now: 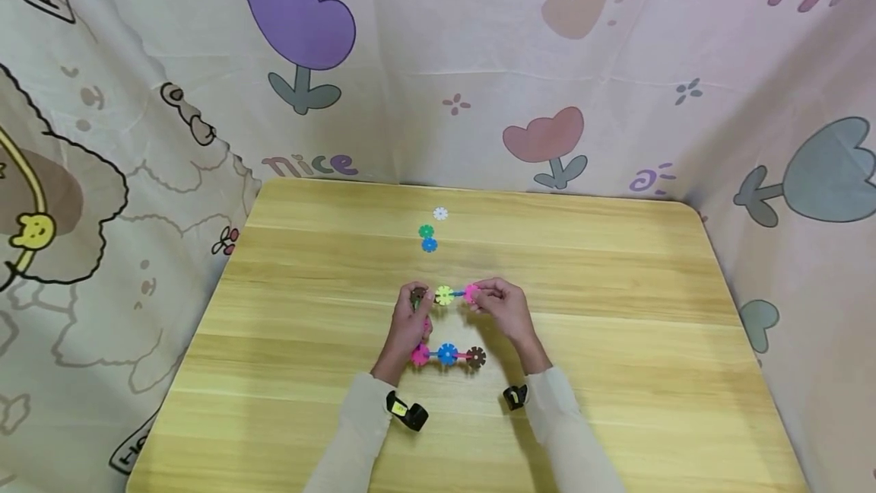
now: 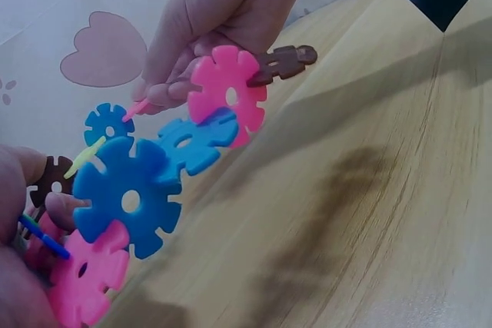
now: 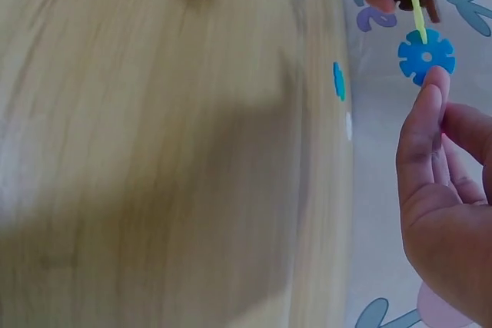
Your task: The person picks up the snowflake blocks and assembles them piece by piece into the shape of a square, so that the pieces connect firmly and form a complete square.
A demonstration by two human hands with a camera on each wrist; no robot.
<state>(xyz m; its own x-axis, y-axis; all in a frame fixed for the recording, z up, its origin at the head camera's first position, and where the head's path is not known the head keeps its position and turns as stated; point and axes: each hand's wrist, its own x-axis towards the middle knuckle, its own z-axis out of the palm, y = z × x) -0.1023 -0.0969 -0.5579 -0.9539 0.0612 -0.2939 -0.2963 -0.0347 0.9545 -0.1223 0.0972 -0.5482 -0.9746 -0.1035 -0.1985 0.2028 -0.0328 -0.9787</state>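
Observation:
Notched plastic snowflake discs are joined edge to edge into a bent chain. My left hand (image 1: 405, 326) grips its left side, by a brown disc (image 1: 417, 295). From there a yellow disc (image 1: 444, 290) and a blue disc (image 3: 415, 63) lead right to a pink disc (image 1: 470, 292), which my right hand (image 1: 508, 310) pinches between thumb and fingers. The chain's lower arm runs through another pink disc (image 1: 420, 356) and a blue disc (image 1: 442, 354) to a brown disc (image 1: 472, 364) at its end. The left fingers hide part of the side between.
Farther back on the wooden table (image 1: 582, 249) lie a white disc (image 1: 437, 214), a green disc (image 1: 423, 231) and a blue disc (image 1: 426, 246), the last two close together. A patterned cloth (image 1: 424, 36) hangs behind the table's rear edge. Black wrist devices (image 1: 414, 417) sit at both cuffs.

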